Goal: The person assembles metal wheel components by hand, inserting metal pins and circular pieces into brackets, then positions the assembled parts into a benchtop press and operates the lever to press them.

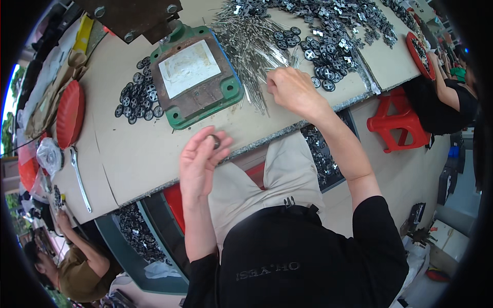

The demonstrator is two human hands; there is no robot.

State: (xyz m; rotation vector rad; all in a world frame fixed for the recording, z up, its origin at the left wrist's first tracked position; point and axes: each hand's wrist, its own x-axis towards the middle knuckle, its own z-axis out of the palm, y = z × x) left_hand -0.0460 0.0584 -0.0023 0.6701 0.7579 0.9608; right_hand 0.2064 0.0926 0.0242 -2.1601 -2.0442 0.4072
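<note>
My left hand (199, 156) is raised over the table's near edge, palm up, with a small dark wheel (215, 141) pinched between thumb and fingers. Farther right, my right hand (295, 91) is closed at the edge of a heap of thin metal pins (249, 61); its fingertips are partly hidden, so what they hold is unclear. Just beyond it lie black wheels with silver crosses (326, 61). More such wheels (138, 97) are heaped left of the green press base (205, 110), which bears a worn white plate (190, 68).
The dark press head (131, 15) overhangs the base. Small metal-and-black parts (334, 23) cover the far table. At left are a red dish (71, 114) and a wrench (80, 179). Parts-filled drawers (110, 231) sit below; a red stool (398, 122) stands right. Co-workers sit at both sides.
</note>
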